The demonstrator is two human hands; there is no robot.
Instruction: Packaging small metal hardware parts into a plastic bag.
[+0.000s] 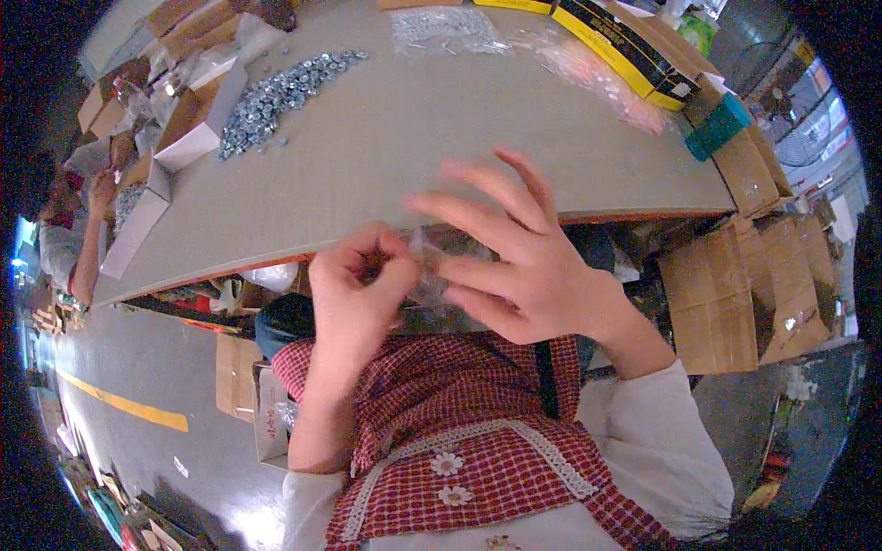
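My left hand [356, 286] is closed in a pinch at the edge of a small clear plastic bag [428, 268], just in front of the table's near edge. To its right, my right hand [528, 262] has its fingers spread apart, slightly smeared by motion. The lower fingers of that hand come close to the bag; whether they touch it I cannot tell. Thin and see-through, the bag is partly hidden between the hands, and its contents, if any, cannot be made out.
Small silvery metal pieces [276, 103] are heaped on the table [395, 138] at the left. Clear packets [441, 32] and pinkish packets [602, 78] lie at the back beside a black-and-yellow box [625, 50]. Cardboard boxes [712, 298] stand right. Another person's arm [90, 239] reaches in far left.
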